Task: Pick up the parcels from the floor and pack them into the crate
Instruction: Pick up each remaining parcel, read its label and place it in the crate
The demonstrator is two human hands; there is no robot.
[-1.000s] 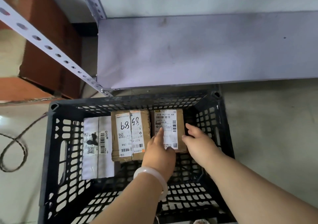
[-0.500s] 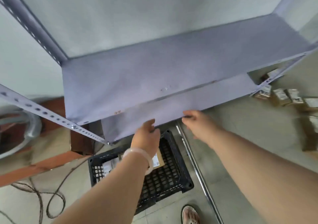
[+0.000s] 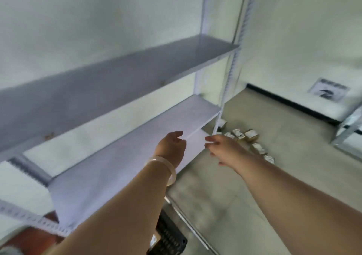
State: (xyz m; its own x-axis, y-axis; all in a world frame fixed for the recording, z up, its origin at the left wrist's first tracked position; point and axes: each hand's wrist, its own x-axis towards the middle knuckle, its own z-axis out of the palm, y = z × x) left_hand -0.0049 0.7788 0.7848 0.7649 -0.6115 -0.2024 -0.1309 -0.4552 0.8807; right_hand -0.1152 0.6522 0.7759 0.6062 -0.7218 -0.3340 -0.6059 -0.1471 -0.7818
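The parcels [image 3: 251,135] are small brown cardboard boxes with pale printed labels. They lie in a loose cluster on the grey concrete floor [image 3: 297,156], just beside the foot of the shelf post [image 3: 230,72], toward the right of the view. Some sit close together and a few trail off toward the right. They are blurred, so the print on the labels cannot be read. The crate [image 3: 172,237] is black plastic with a lattice of holes. Only one corner of it shows at the bottom edge, on the floor below the lower shelf [image 3: 125,162], and the rest is hidden behind the left forearm. It is well apart from the parcels.

Both arms stretch forward at about the same height, side by side. The left hand [image 3: 171,147] hangs in front of the lower shelf's edge with its fingers loosely curled and nothing in them. A pale, translucent bracelet [image 3: 166,166] sits on its wrist. The right hand [image 3: 223,149] reaches out over the floor on the parcels' side, fingers relaxed and slightly bent, also empty. It touches none of the parcels.
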